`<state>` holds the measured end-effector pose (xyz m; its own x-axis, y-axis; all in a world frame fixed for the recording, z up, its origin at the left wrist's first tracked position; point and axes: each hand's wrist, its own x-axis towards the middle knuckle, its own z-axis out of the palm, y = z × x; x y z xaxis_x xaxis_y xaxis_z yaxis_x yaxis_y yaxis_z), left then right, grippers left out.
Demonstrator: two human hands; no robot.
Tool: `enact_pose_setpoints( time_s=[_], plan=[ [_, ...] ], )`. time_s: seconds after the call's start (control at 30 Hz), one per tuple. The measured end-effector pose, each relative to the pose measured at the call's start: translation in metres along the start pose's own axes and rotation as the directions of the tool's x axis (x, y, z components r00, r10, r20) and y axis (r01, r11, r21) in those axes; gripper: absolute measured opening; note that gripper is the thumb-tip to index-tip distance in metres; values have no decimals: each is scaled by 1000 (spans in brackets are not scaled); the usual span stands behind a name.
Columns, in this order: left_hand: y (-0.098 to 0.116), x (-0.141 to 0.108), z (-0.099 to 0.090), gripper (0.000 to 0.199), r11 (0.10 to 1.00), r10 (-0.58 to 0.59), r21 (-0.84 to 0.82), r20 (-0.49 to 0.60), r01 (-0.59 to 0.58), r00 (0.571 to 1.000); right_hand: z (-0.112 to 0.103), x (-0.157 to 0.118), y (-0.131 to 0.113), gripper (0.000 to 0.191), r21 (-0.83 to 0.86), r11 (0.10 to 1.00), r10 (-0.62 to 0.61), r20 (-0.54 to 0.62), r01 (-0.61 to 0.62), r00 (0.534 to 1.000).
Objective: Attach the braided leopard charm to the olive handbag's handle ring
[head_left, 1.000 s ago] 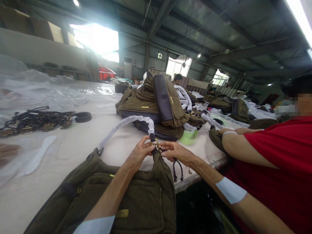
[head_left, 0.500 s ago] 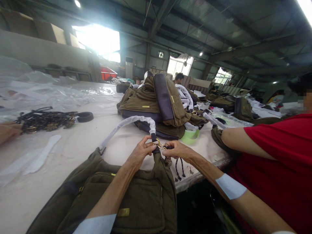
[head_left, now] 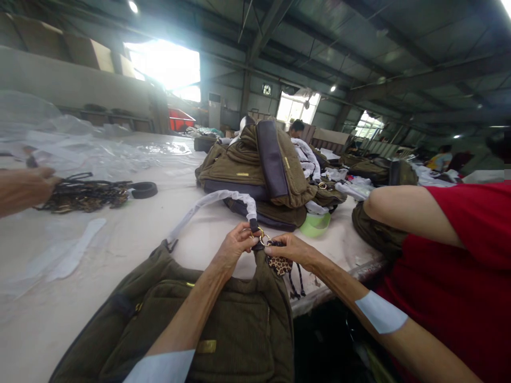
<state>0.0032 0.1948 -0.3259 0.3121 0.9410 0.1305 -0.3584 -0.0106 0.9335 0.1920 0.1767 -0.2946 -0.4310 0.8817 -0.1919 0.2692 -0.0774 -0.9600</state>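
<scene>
With the olive bag (head_left: 235, 319) below, its strap end (head_left: 254, 225) is pinched by the left hand (head_left: 233, 247), a gold ring (head_left: 265, 241) by the right hand (head_left: 294, 249); the leopard-print charm (head_left: 280, 265) beneath could be dropped if either pinch slips.

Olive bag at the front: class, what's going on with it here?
Two bare hands meet at one end of the bag's wrapped strap. The left hand pinches the strap's end by its metal fitting; the right hand holds a leopard-print charm close to a gold ring. More bags are piled behind. At the left, another person's hand is at a bundle of dark cords; someone in a red top is at the right.
</scene>
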Motion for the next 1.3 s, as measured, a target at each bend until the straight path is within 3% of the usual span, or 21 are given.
enact_pose_setpoints(
  time_s=[0.13, 0.4, 0.5, 0.6, 0.73, 0.9, 1.0, 1.07, 1.17, 1.3],
  plan=[
    [5, -2, 3, 36, 998, -56, -40, -39, 54, 998, 5, 1, 7, 41, 80, 996, -35, -94, 42, 995],
    [6, -4, 3, 40, 989, -141, -57, -99, 136, 985, 22, 11, 19, 40, 269, 961, -21, -148, 61, 989],
    [4, -6, -1, 37, 979, -204, -62, -211, 196, 956, 39, 21, 29, 41, 383, 922, -16, -98, 53, 995],
    [3, -8, -8, 36, 964, -257, -31, -363, 264, 896, 54, 32, 37, 41, 422, 906, 11, -87, 27, 996],
    [2, -13, -15, 37, 972, -224, -39, -435, 230, 872, 53, 42, 37, 37, 224, 971, -61, -105, 84, 993],
    [-1, -12, -16, 39, 982, -181, -37, -465, 185, 866, 26, 60, 30, 29, -78, 981, -186, -119, 178, 975],
    [-7, -6, -14, 34, 978, -190, -13, -481, 210, 856, 15, 78, 11, 23, -248, 927, -343, -267, 279, 901],
    [-11, -1, -12, 33, 974, -204, -13, -484, 227, 851, 17, 94, -10, 20, -328, 878, -445, -290, 349, 847],
    [-16, 5, -11, 33, 973, -212, -22, -487, 231, 847, 38, 126, -43, 21, -464, 780, -534, -142, 420, 834],
    [-15, 7, -11, 30, 974, -212, -42, -510, 222, 833, 81, 180, -62, 22, -718, 567, -464, 125, 403, 877]
  ],
)
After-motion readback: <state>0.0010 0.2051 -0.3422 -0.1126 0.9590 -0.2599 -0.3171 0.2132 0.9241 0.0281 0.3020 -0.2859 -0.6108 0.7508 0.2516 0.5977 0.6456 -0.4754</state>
